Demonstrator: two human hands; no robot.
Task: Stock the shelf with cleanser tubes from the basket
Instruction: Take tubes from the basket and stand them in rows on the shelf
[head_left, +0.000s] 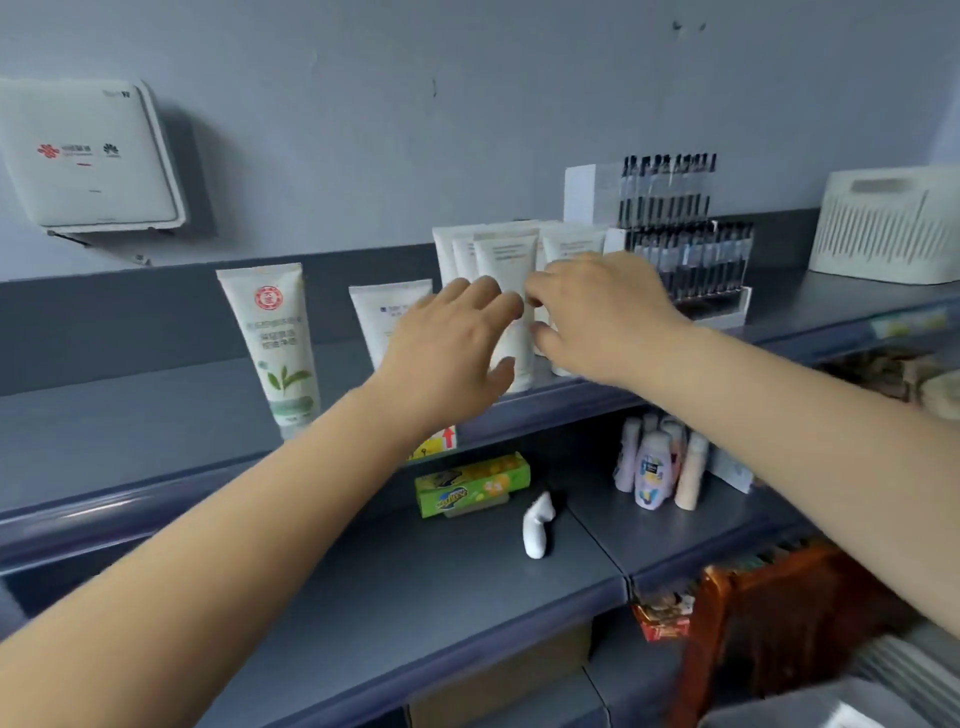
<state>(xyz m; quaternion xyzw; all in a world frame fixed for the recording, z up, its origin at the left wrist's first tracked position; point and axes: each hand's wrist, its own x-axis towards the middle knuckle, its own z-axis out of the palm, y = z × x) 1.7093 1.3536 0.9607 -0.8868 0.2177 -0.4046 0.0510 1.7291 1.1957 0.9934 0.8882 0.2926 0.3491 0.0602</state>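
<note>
The top shelf (156, 415) is a grey-blue board with a raised front lip. At its left stands one white cleanser tube with a red round logo and a green leaf print (275, 348), upright on its cap and leaning slightly. Just right of it stands a shorter white tube with blue print (384, 322), partly covered by the left hand. Further right is a tight cluster of plain white cleanser tubes (506, 254), all upright on their caps, several rows deep. Directly right of the cluster sits a tiered white display rack of black-capped cosmetic sticks (691, 249). A white slotted basket (888, 228) stands at the far right of the same shelf, well apart from the hands. A white wall-mounted box with red and dark logos (88, 156) hangs above the shelf at left.

On the lower shelf (441, 597) lie a green and yellow carton (472, 486) and a small white device (537, 527); a group of pastel bottles (657, 467) stands to the right.

The left hand (447, 353) is in front of the cluster's left side, fingers spread and only slightly bent, holding nothing; contact with the front tube cannot be determined. The right hand (602, 317) covers the cluster's right side. Its thumb and fingers are curled toward the front tubes, but motion blur prevents confirming a grip.
</note>
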